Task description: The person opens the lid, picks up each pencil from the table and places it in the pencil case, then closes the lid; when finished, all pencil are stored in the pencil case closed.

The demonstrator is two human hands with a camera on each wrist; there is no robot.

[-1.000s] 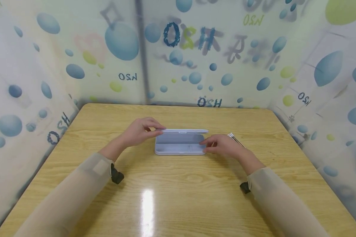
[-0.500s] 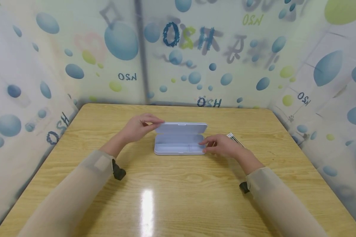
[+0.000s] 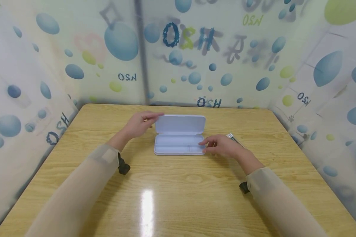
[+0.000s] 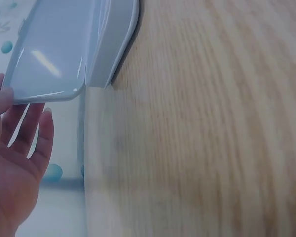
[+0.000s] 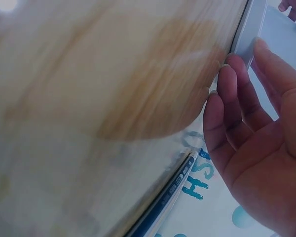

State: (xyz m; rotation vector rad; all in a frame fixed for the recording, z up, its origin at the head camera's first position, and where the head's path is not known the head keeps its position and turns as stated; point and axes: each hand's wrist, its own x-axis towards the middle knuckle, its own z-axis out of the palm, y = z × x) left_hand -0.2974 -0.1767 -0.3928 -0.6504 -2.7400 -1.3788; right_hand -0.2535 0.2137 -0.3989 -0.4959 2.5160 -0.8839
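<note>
A pale lavender pencil case [image 3: 172, 148] lies on the table with its lid [image 3: 180, 124] raised upright at the back. Inside, the tray shows a long compartment and a small one at the right, with no pencils in it. My left hand [image 3: 138, 125] holds the lid's upper left corner; in the left wrist view, the thumb lies on the inner face of the lid [image 4: 54, 49] and the fingers reach behind it. At the case's right end, my right hand [image 3: 222, 145] grips the side wall, thumb over the rim [image 5: 256, 29] and fingers against the outside.
Several pencils [image 3: 236, 140] with white ends lie together on the table [image 3: 195, 191], just behind the right hand. Patterned curtain-like walls [image 3: 178, 65] close off the back and both sides. Dark wrist cameras [image 3: 124, 166] hang under both sleeves.
My left hand has swung the lid up and back from nearly shut to upright, so the inside of the case shows. The right hand has stayed at the case's right end.
</note>
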